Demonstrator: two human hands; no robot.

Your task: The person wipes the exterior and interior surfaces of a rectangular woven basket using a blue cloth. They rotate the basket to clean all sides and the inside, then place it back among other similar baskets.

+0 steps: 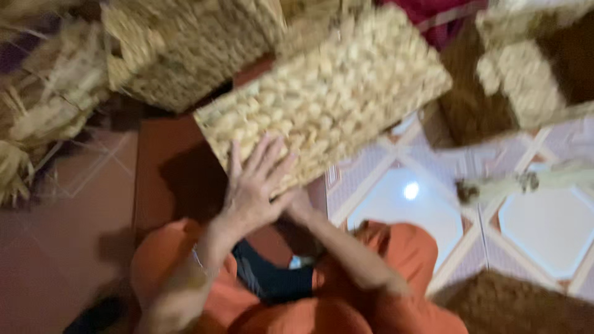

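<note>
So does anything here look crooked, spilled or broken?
The woven basket is tilted off level, with the left hand spread flat on it. Loose straw lies heaped at left. The blur hides any damage.

Tilted pale woven basket (pixel 328 93) (blurred)

One head-worn camera, looking steeply down from close above.

The view faces forward and down past the person's own lap onto the woven basket (pixel 328 93) raised just before the lens, with the tiled floor (pixel 544 222) beyond at right and the straw pile (pixel 43 105) at left. It sits near, and the picture is blurred. No second view shares the scene.
</note>
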